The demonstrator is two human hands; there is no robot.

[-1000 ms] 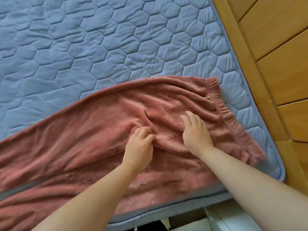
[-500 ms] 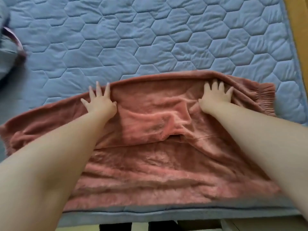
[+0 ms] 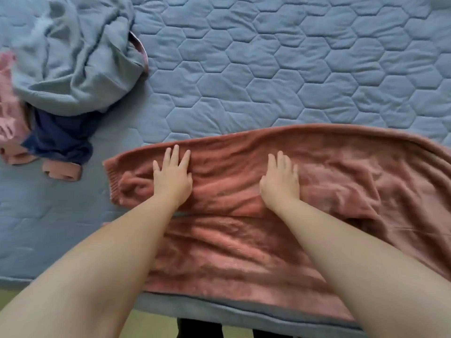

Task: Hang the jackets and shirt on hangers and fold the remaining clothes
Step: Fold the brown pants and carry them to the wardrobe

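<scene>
I saw the dusty-pink fleece trousers (image 3: 244, 245) spread along the near edge of the blue hexagon-quilted bed cover (image 3: 268, 76). Both hands lay on the trousers' far half. The left hand (image 3: 173, 179), close to the trousers' ribbed cuff end, pressed flat with straight, spread fingers. The right hand (image 3: 280, 185), nearer the trousers' middle, lay flat too, gripping nothing. Beyond the trousers' cuff end sat a rumpled navy garment (image 3: 61, 142), and farther still a crumpled grey-blue one (image 3: 73, 57).

Under the hands (image 3: 225, 181) lie plush, matt pink fleece trousers (image 3: 317, 181); beyond them the bed (image 3: 268, 69) shows quilted matt cloth; far left, a crumpled smooth grey garment (image 3: 73, 57).
</scene>
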